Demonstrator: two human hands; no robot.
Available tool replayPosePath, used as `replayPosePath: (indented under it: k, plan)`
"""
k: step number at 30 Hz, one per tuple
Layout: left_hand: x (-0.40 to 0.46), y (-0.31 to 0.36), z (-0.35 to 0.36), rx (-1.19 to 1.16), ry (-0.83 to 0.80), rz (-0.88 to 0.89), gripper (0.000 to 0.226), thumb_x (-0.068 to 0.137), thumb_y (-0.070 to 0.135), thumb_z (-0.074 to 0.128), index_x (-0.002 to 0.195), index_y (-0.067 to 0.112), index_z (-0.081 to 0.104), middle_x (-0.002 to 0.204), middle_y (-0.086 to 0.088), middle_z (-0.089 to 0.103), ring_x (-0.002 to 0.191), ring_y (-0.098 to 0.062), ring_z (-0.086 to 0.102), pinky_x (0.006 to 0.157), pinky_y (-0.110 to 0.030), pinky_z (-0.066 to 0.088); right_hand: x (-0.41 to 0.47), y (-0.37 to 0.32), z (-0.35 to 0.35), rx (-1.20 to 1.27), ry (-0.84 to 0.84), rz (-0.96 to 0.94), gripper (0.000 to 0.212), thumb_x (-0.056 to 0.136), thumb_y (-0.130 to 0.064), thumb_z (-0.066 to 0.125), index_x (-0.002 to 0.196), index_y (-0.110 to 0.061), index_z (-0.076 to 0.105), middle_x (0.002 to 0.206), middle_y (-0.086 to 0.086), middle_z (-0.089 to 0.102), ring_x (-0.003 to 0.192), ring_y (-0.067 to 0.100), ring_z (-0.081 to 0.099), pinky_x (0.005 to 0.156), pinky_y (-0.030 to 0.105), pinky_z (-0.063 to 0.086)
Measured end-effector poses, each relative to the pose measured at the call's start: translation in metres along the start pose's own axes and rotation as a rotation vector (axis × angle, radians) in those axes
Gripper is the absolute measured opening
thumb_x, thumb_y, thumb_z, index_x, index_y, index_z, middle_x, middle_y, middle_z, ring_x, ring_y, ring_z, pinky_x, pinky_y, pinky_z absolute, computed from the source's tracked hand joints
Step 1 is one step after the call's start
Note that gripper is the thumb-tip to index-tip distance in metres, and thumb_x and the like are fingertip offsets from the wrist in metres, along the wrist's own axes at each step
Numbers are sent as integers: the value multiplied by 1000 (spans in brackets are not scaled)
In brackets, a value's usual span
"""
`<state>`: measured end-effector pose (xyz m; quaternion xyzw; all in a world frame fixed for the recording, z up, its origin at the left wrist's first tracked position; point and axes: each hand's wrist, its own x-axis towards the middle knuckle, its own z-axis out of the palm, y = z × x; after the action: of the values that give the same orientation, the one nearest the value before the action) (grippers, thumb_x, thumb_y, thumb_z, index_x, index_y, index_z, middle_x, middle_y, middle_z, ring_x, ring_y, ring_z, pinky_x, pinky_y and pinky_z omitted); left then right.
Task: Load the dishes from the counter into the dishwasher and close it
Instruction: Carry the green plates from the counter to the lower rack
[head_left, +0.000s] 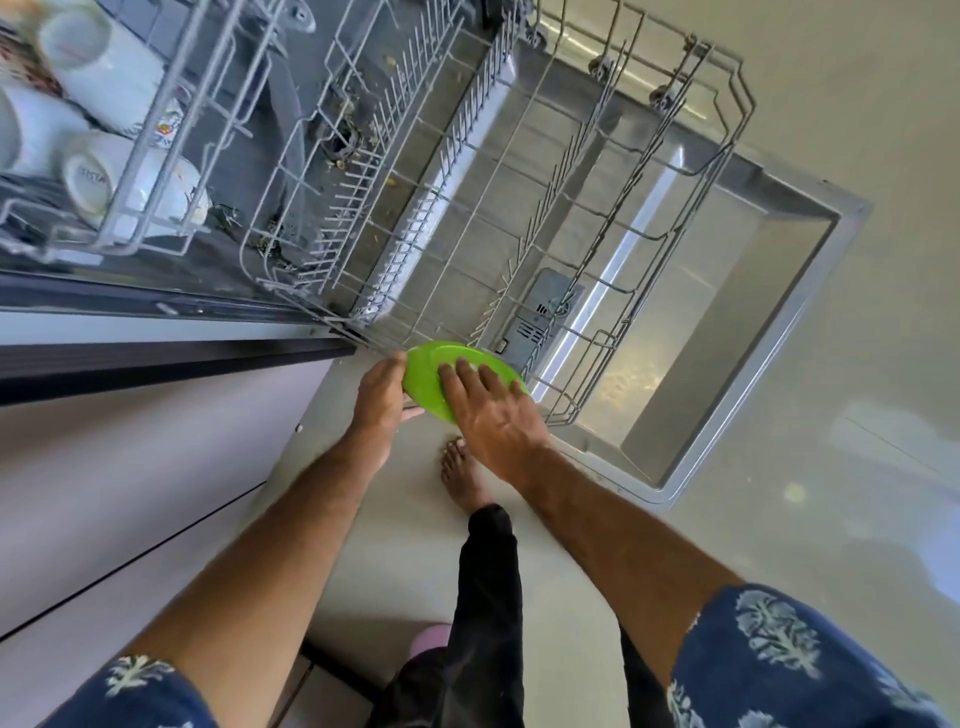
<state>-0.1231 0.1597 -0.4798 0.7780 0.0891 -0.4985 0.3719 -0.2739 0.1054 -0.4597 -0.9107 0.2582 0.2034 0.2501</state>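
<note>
A bright green plate (423, 371) is held tilted at the near corner of the pulled-out lower dishwasher rack (519, 218). My left hand (382, 397) grips the plate's left edge, thumb on top and fingers under it. My right hand (493, 410) lies over the plate's upper face with straight fingers spread on it. The lower rack holds no dishes that I can see. The upper rack (130, 156) at top left carries several white cups (98, 57) lying on their sides.
The open dishwasher door (727, 338) lies flat under the lower rack and juts out to the right. Pale cabinet fronts (130, 467) and a dark counter edge (156, 364) run along the left. My bare foot (462, 478) stands on the light floor beside the door.
</note>
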Motion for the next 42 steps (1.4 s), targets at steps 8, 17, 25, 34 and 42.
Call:
replayPosePath:
  k: [8, 17, 25, 34, 42]
  plan:
    - [3, -12, 3, 342, 92, 180, 28, 101, 36, 53, 117, 14, 57, 119, -16, 66, 106, -33, 64, 87, -47, 56, 2, 14, 20, 61, 6, -21, 68, 98, -21, 48, 157, -10, 17, 159, 20, 29, 140, 40, 38, 106, 55, 42]
    - [6, -11, 7, 695, -18, 317, 55, 103, 30, 51, 151, 9, 36, 151, -17, 45, 137, -28, 44, 105, -29, 34, 3, 37, 41, 47, -38, -47, 73, 104, -38, 40, 158, -11, 0, 164, 22, 9, 151, 37, 15, 121, 49, 20]
    - [10, -15, 9, 706, -1, 283, 37, 103, 32, 50, 130, 8, 53, 126, -15, 61, 112, -27, 57, 75, -24, 30, 8, 49, 52, 131, -67, -45, 107, 88, -61, 61, 158, -5, 3, 163, 23, 13, 152, 35, 11, 123, 44, 14]
    - [-9, -10, 9, 889, -62, 264, 56, 102, 41, 47, 148, 12, 34, 143, -15, 51, 125, -34, 53, 101, -38, 42, 2, 52, 32, 245, -167, -27, 120, 76, -53, 77, 158, -8, 3, 163, 18, 11, 152, 31, 11, 124, 44, 13]
    - [-125, 21, -11, 1187, 70, 382, 55, 101, 47, 43, 148, 20, 33, 143, -12, 46, 126, -35, 50, 99, -50, 41, -64, 35, -70, 55, -166, -193, 86, 93, -33, 61, 157, -7, 10, 162, 17, 17, 147, 33, 23, 121, 43, 20]
